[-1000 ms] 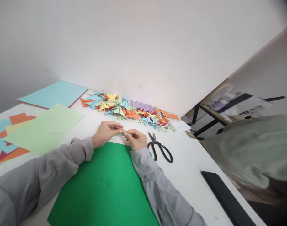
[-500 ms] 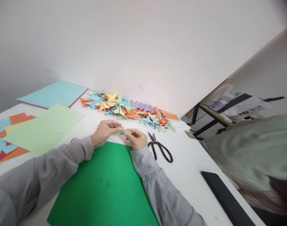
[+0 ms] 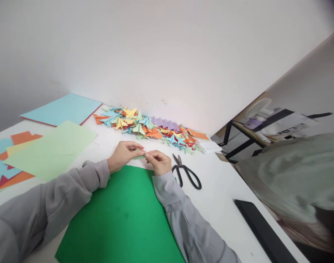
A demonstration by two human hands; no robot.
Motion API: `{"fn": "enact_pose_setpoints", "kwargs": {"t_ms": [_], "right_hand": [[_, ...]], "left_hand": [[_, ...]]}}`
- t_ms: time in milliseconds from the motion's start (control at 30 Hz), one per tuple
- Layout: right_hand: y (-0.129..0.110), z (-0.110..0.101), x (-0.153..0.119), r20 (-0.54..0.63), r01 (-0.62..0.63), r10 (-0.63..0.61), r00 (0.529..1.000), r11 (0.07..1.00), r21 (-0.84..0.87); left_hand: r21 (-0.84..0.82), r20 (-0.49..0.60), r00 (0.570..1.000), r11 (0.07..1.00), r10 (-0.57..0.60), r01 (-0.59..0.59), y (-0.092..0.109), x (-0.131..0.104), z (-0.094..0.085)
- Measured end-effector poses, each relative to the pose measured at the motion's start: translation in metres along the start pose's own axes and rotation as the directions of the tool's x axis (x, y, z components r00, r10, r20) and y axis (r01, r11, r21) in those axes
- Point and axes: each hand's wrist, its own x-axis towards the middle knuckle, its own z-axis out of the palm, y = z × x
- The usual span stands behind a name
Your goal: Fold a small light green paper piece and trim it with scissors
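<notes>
Between my two hands is a small folded piece of light green paper (image 3: 140, 157), mostly covered by my fingers. My left hand (image 3: 123, 155) pinches its left part, thumb below and fingers above. My right hand (image 3: 159, 161) pinches the right end between thumb and forefinger. Both hands meet just above the far edge of a large dark green sheet (image 3: 120, 215), which lies flat on the white table. Black-handled scissors (image 3: 186, 171) lie slightly spread, just right of my right wrist. Behind my hands lies a long pile of small folded paper planes (image 3: 139, 126) in several colours.
Light green sheets (image 3: 54, 148) overlap coloured scraps (image 3: 8, 160) at the left. A light blue sheet (image 3: 64, 109) lies at the back left by the wall. On the right are a long black object (image 3: 262, 230), a grey-green cloth (image 3: 295, 175) and a shelf (image 3: 246, 133).
My fingertips have drawn closer together over the light green paper, and less of it shows. My left hand has shifted slightly to the right. The other things lie as before.
</notes>
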Motion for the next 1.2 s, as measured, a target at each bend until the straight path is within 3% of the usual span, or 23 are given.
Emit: {"fn": "enact_pose_setpoints", "kwargs": {"t_ms": [167,400,633,800,933,1067,1200], "right_hand": [[0.000,-0.001,0.000,0.029,0.006,-0.006,1.000,1.000,0.000],[-0.005,0.003,-0.004,-0.012,-0.158,0.158,0.987,0.987,-0.030],[-0.001,0.001,0.000,-0.097,-0.269,0.282,0.954,0.955,0.125],[0.000,-0.001,0.002,-0.152,-0.312,0.344,0.927,0.929,0.200],[-0.001,0.002,-0.001,-0.081,-0.357,0.365,0.927,0.929,0.099],[-0.001,0.007,-0.007,0.020,-0.322,0.323,0.946,0.946,-0.045],[-0.006,0.009,-0.009,0.037,-0.303,0.305,0.952,0.952,-0.048]], "left_hand": [[0.030,0.009,1.000,0.999,-0.021,0.020,0.001,0.000,0.001],[0.040,-0.005,0.999,0.998,-0.054,0.055,0.003,-0.001,-0.001],[0.014,0.056,0.995,0.996,-0.086,0.086,0.006,-0.004,0.000],[0.072,-0.016,0.995,0.992,-0.102,0.103,0.007,-0.004,0.001],[-0.074,-0.077,0.994,0.995,-0.073,0.067,0.003,0.001,0.000],[-0.264,-0.023,0.992,0.958,-0.122,0.112,0.000,0.003,-0.001],[-0.165,0.041,0.996,0.982,-0.083,0.089,0.001,0.000,0.000]]}}
